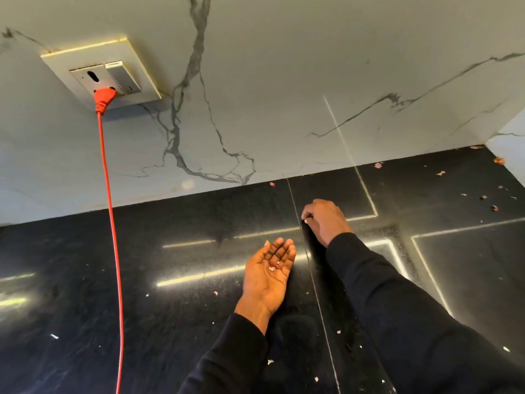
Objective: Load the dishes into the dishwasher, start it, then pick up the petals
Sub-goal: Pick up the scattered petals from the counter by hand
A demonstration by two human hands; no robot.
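A: Head view: what surface?
B: Black polished counter (142,280) meeting a grey-veined marble wall (284,81); at ten o'clock a socket (99,75), red cord (113,223) hanging down.
A: And the petals (378,165)?
B: Scattered mostly toward two o'clock; a few lie on the left hand (270,268), palm up, fingers relaxed.
A: And the right hand (324,220)?
B: Fingers curled onto the counter; pinching anything, cannot tell.

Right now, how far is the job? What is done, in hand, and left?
Done: a few petals lie in the upturned left hand. The dishwasher is not in view. In hand: the right hand curls its fingertips down at the countertop; whether it pinches a petal does not show. Left: loose petals by the far right corner and in the foreground.
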